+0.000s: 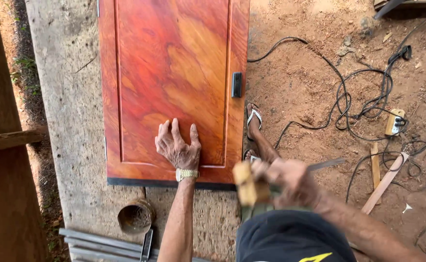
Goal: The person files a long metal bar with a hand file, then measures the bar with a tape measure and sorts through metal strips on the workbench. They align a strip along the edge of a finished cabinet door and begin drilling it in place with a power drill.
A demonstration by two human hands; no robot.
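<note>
Two hands work over a large reddish wooden door (pixel 174 73) that lies flat across a grey concrete slab (pixel 67 121), filling the far middle of the scene. To the right stretches sawdust-covered ground (pixel 310 82), where tangled black cables (pixel 358 102) run to a small power strip (pixel 394 122) and a few wood offcuts (pixel 384 182) lie near it. At the near left, grey metal bars (pixel 101 242) rest on the slab beside a round rusty tin (pixel 135 217). A foot in a sandal (pixel 253 119) stands just beside the door's right edge, below a small black latch plate (pixel 237 84). The left hand (pixel 178 145), a gold watch on its wrist, lies flat on the door's near panel with its fingers spread. The right hand (pixel 290 182) is blurred, its fingers wrapped around a wooden-handled tool (pixel 249 184) with a thin metal blade (pixel 325 165) pointing right, held near the door's near right corner, above the person's dark shorts.
</note>
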